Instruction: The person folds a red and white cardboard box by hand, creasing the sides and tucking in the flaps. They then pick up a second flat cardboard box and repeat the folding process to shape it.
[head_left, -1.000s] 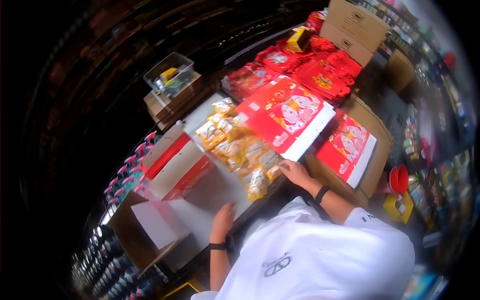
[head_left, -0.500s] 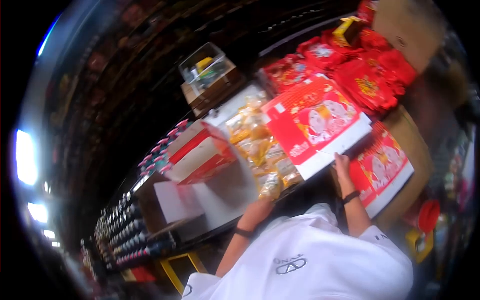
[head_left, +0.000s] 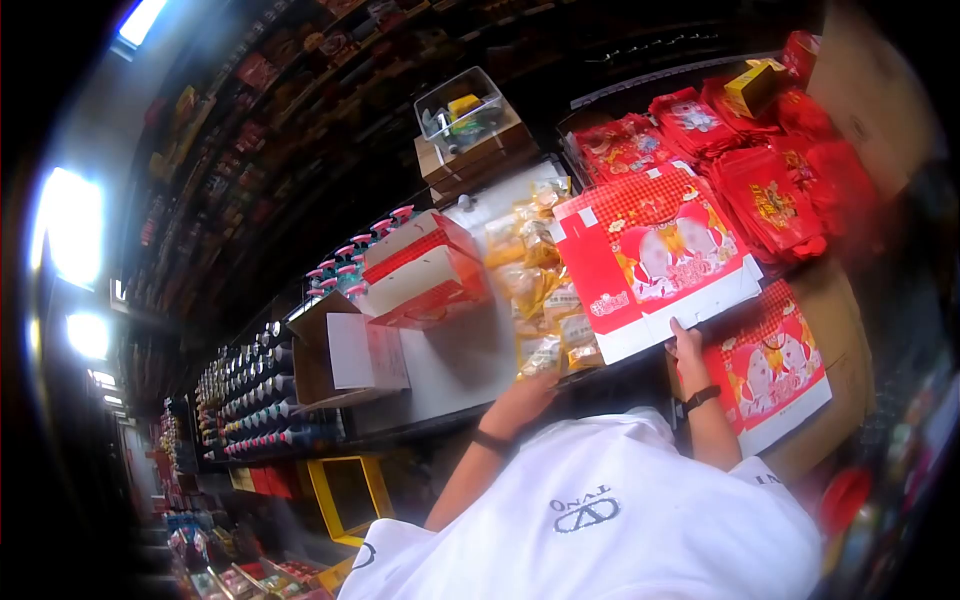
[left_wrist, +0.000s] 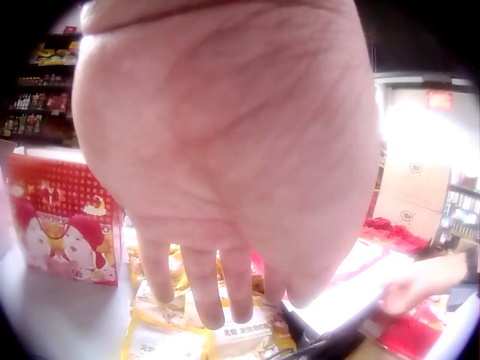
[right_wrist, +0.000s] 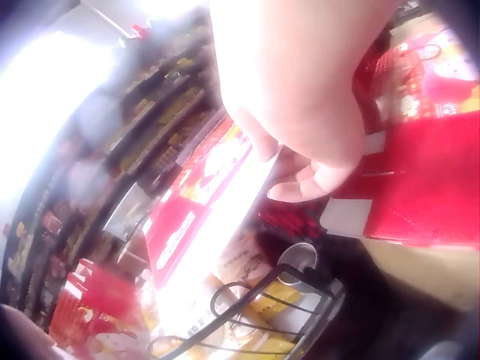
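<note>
My right hand pinches the white near edge of a flattened red gift box, printed with cartoon figures, between thumb and fingers. In the right wrist view the fingers curl at that edge. My left hand is at the near end of yellow-and-clear snack packets. Its fingers are extended and slightly spread over the packets in the left wrist view. An erected red gift box with an open top stands to the left of the packets. Another flattened red gift box lies at the right.
A brown carton with white flaps stands on the table's left part. Stacks of red bags lie behind right. At the back sits a clear bin on a cardboard box. Rows of bottles stand further left. A wire rack edges the table.
My left hand has moved right, from bare table to the packets. The right hand has gone from the packets to the flattened box's edge and grips it. The head view has swung left.
</note>
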